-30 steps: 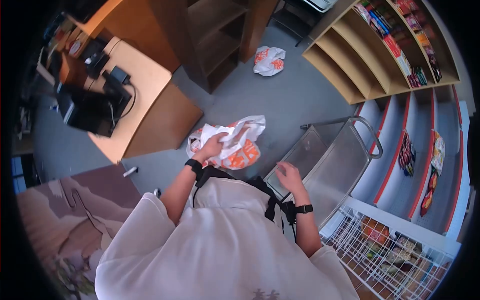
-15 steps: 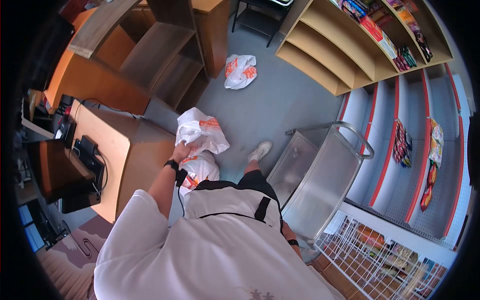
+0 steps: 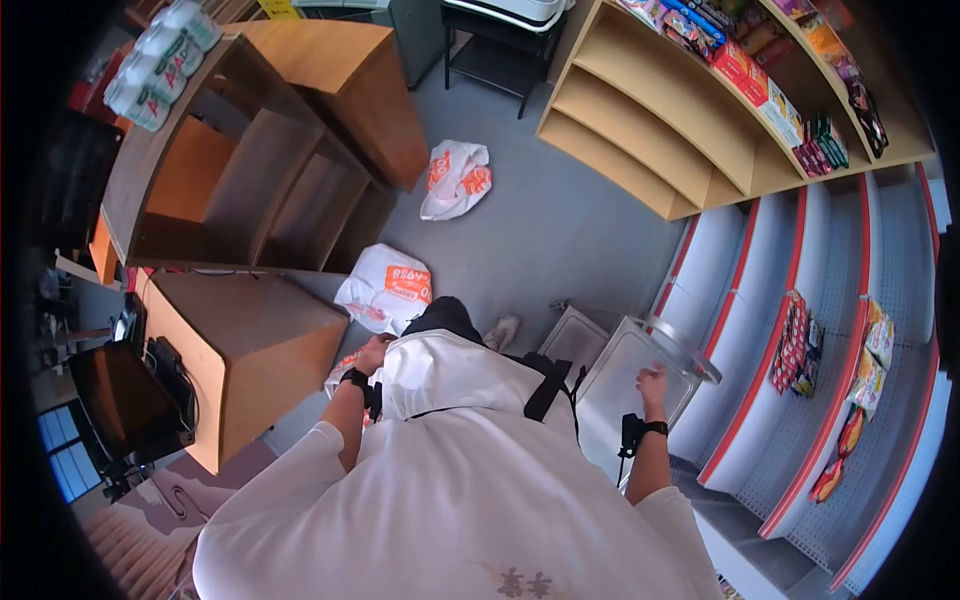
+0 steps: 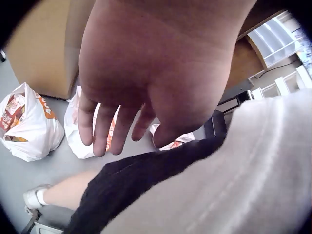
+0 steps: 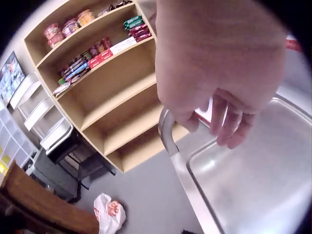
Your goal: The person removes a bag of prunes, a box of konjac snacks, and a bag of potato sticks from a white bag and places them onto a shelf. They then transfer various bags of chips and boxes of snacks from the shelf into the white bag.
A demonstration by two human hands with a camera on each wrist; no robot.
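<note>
My left hand (image 4: 151, 68) hangs with relaxed fingers beside my shorts and holds nothing. Just ahead of it in the head view, a white plastic bag with orange print (image 3: 378, 290) sits on the floor. A second, similar bag (image 4: 29, 126) shows packaged goods through its top in the left wrist view; in the head view it is mostly hidden by my left arm. Over the metal trolley (image 3: 615, 395) is my right hand (image 3: 652, 388), its fingers loosely bent and empty. The trolley's upper tray (image 5: 253, 170) lies beneath those fingers in the right wrist view.
Farther off on the floor lies a third white bag (image 3: 456, 180). Dark wooden shelving (image 3: 270, 190) and a desk (image 3: 250, 330) stand on the left. A wooden shelf (image 3: 650, 120) with snacks and white racks with red edges (image 3: 760, 330) line the right.
My left hand has let go of the white bag, which now rests on the floor near the dark shelving. My right hand has come out over the trolley. The view has shifted.
</note>
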